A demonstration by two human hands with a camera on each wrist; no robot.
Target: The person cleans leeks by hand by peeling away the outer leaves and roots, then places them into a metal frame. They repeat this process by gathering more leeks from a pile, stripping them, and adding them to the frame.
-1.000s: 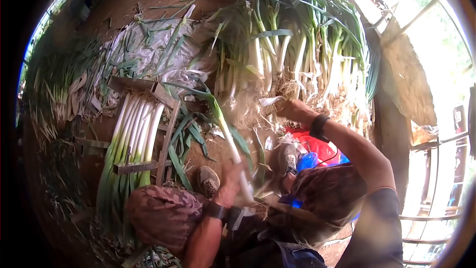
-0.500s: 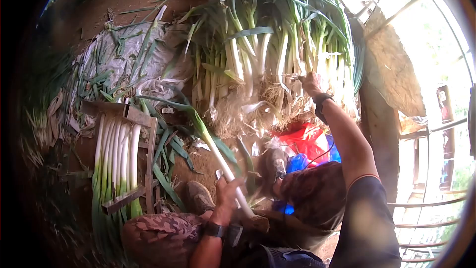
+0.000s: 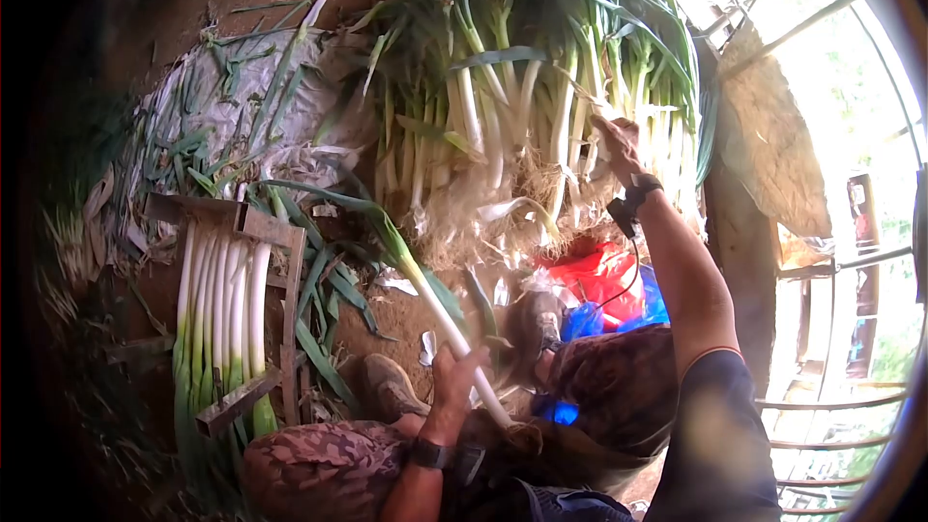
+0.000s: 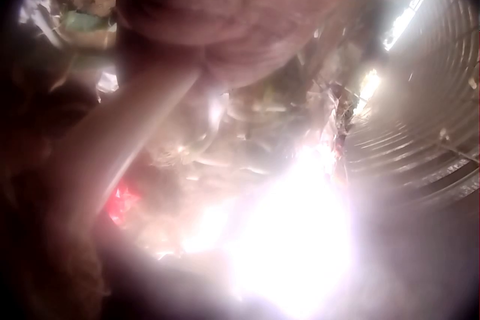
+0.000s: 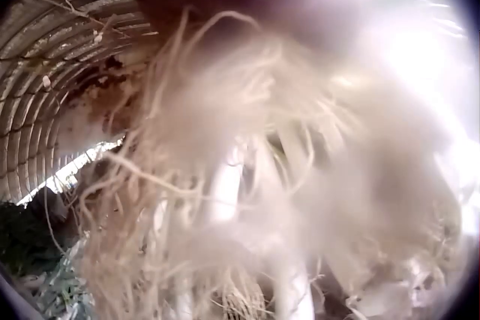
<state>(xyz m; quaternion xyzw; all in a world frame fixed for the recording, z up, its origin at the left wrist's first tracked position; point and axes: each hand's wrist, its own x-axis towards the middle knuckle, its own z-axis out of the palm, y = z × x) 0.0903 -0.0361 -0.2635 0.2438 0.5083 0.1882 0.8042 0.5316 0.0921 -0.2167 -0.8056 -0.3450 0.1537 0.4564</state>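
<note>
My left hand [image 3: 456,377] grips a leek [image 3: 437,304] around its white stalk. The leek slants from its green leaves at upper left to its root end near my lap. In the left wrist view the pale stalk [image 4: 139,125] comes out from under the hand. My right hand [image 3: 619,143] reaches into a row of upright leeks [image 3: 561,116], fingertips at a white stalk. Close-up, stringy roots [image 5: 172,237] fill the right wrist view below that hand; I cannot tell whether its fingers close on a stalk.
At left, a wooden frame [image 3: 288,329] holds several trimmed leeks [image 3: 224,300] side by side. Behind it lies a pale sheet [image 3: 232,87] strewn with leaf scraps. A red plastic bag [image 3: 609,280] sits by my shoe [image 3: 536,319]. Metal bars [image 3: 831,406] stand at the right.
My right hand has moved up and right, away from a pale strip that now lies on the roots, into the standing leeks. The left hand keeps its grip on the leek. The view has shifted.
</note>
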